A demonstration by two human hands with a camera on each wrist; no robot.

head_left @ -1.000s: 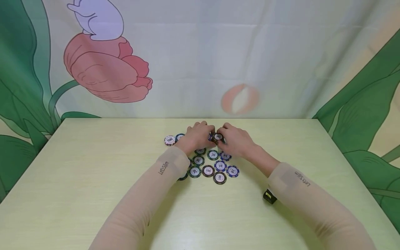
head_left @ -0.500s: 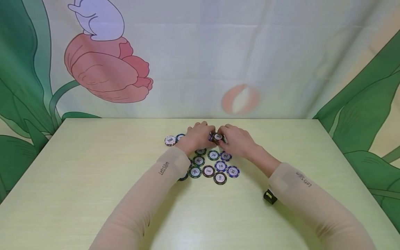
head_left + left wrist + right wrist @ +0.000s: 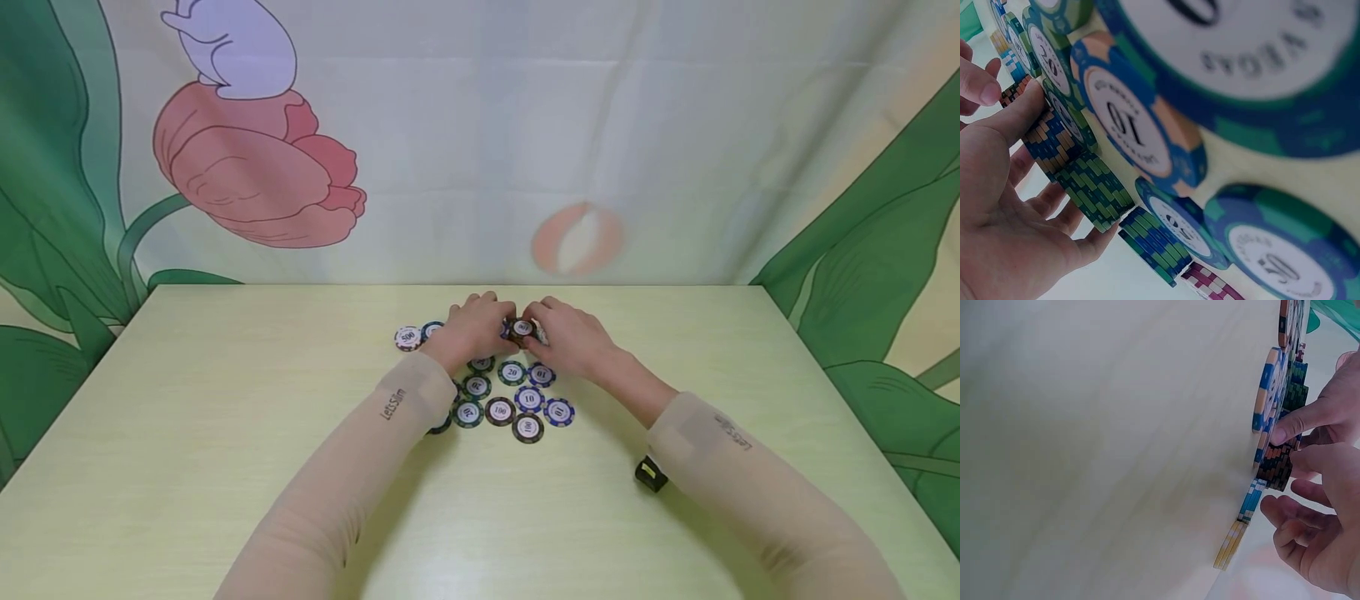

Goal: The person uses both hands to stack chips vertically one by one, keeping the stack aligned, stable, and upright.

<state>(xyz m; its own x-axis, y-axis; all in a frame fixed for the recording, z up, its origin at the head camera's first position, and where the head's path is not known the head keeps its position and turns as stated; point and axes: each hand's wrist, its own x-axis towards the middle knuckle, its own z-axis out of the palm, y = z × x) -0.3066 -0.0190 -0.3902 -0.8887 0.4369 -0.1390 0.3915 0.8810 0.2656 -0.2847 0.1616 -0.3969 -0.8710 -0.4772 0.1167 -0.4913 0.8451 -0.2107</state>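
In the head view, my right hand [image 3: 570,337] holds a dark brown-and-orange stack of poker chips [image 3: 522,330] between thumb and fingers, its top chip marked 100. My left hand [image 3: 476,327] lies close beside it. In the left wrist view, its thumb is in front of and its fingers behind a blue-and-orange chip stack [image 3: 1054,140] and a green chip stack [image 3: 1096,190]. Light blue chips [image 3: 1252,500] and yellow chips [image 3: 1230,545] stand past the dark stack in the right wrist view. Parts of the row are hidden by my left hand.
Several loose chips lie flat nearer me, among them a 20 chip [image 3: 512,372] and a 100 chip [image 3: 500,410]. A white 500 chip [image 3: 408,337] is left of my left hand. By my right sleeve sits a small black object [image 3: 649,473]. A printed curtain [image 3: 480,167] hangs behind the table.
My right hand and the dark stack shift very slightly, and the right forearm edges outward. The left hand and the loose chips stay in place.
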